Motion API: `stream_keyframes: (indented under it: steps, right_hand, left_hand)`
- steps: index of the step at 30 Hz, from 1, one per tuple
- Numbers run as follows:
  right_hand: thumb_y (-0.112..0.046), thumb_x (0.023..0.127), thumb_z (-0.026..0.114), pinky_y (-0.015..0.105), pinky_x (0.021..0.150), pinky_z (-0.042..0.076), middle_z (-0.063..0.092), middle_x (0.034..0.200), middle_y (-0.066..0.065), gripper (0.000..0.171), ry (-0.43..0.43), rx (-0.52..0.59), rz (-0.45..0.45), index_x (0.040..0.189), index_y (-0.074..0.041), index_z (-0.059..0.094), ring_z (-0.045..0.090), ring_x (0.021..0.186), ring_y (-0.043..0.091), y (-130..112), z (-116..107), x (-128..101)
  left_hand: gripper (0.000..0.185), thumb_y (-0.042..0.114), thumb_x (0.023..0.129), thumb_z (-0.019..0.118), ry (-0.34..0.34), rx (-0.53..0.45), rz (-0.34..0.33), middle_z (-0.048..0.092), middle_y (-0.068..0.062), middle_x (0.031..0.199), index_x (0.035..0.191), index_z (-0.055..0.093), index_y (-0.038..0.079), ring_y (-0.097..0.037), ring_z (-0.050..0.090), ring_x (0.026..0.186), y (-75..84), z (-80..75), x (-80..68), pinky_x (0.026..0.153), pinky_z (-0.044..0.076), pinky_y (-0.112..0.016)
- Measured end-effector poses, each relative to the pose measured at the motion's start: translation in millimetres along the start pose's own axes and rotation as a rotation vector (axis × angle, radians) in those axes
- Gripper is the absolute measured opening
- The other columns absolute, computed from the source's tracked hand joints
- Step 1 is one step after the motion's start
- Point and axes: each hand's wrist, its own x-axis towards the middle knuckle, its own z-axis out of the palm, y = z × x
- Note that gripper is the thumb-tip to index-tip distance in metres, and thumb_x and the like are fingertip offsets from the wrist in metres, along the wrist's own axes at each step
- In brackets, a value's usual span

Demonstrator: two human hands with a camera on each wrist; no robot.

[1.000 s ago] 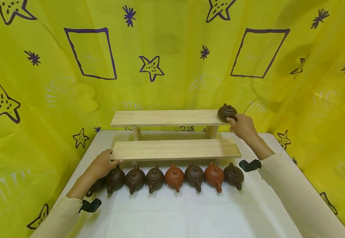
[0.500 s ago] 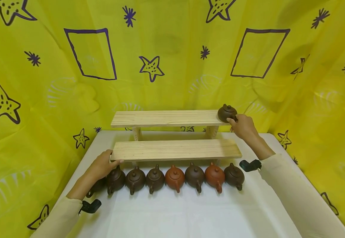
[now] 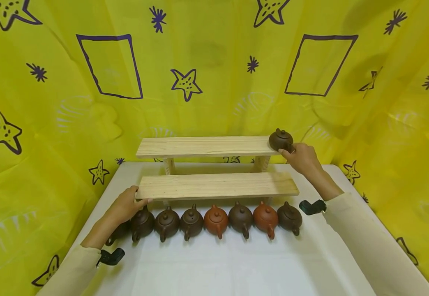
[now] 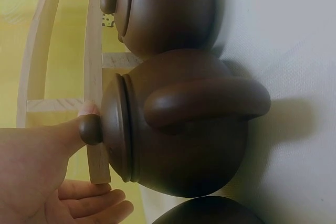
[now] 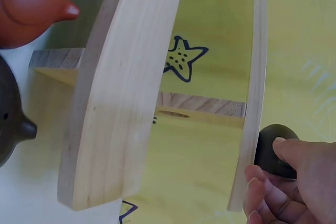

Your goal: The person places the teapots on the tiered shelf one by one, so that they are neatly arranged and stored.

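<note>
At the right end of the upper wooden shelf [image 3: 199, 146] sits a dark brown teapot [image 3: 280, 139]. My right hand [image 3: 304, 159] pinches it at the handle side, thumb toward the front; in the right wrist view part of its dark body [image 5: 273, 153] shows behind the board. My left hand [image 3: 122, 206] grips the left end of the lower wooden shelf [image 3: 214, 187], thumb over the board and fingers around its end. Close by that hand, a dark teapot [image 4: 184, 145] with a round lid knob and looped handle fills the left wrist view.
A row of several teapots stands on the white-covered table [image 3: 214, 267] before the lower shelf. Most are dark brown; two are reddish, one in the middle [image 3: 216, 221] and one farther right [image 3: 266, 220]. A yellow curtain [image 3: 214, 111] with drawn stars hangs behind and at the sides.
The right hand's thumb has shifted slightly at the teapot's handle side. The teapot stays on the upper shelf, and the left hand keeps its grip on the lower board.
</note>
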Motion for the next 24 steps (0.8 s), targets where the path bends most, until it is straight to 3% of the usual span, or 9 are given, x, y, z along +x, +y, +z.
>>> stream_keyframes:
  steps: [4, 7, 12, 24]
  right_hand:
    - [-0.036, 0.107, 0.062, 0.041, 0.063, 0.052, 0.074, 0.093, 0.028, 0.049, -0.038, -0.021, 0.003, 0.104, 0.012, 0.070, 0.068, 0.079, 0.040, 2.4, -2.8, -6.0]
    - [-0.035, 0.107, 0.060, 0.040, 0.060, 0.052, 0.075, 0.090, 0.024, 0.047, -0.071, -0.012, 0.010, 0.107, 0.011, 0.071, 0.068, 0.073, 0.033, 5.6, -6.8, -14.6]
    - [-0.034, 0.108, 0.059, 0.034, 0.056, 0.047, 0.074, 0.080, 0.015, 0.044, -0.091, -0.005, 0.020, 0.105, 0.009, 0.071, 0.063, 0.065, 0.024, 14.5, -10.8, -34.0]
    - [-0.039, 0.109, 0.058, 0.036, 0.056, 0.042, 0.063, 0.071, 0.004, 0.042, -0.104, -0.017, 0.036, 0.093, 0.000, 0.066, 0.052, 0.060, 0.021, 36.7, 2.0, -95.9]
  left_hand:
    - [0.077, 0.033, 0.104, 0.068, 0.002, 0.002, 0.001, 0.047, -0.047, 0.142, 0.144, 0.036, -0.025, -0.057, 0.052, 0.128, -0.7, -0.9, -1.4, 0.107, 0.043, -0.066]
    - [0.075, 0.033, 0.104, 0.068, 0.010, 0.011, 0.010, 0.049, -0.047, 0.139, 0.142, 0.037, -0.025, -0.056, 0.054, 0.125, -1.0, -0.8, -1.1, 0.104, 0.045, -0.065]
    - [0.076, 0.034, 0.104, 0.069, 0.013, 0.012, 0.014, 0.050, -0.046, 0.139, 0.142, 0.038, -0.024, -0.055, 0.056, 0.124, -1.3, 0.3, -0.5, 0.102, 0.046, -0.064]
    - [0.077, 0.034, 0.104, 0.069, 0.013, 0.024, 0.016, 0.049, -0.047, 0.139, 0.142, 0.038, -0.024, -0.057, 0.055, 0.125, -0.8, 0.1, 0.3, 0.102, 0.046, -0.065]
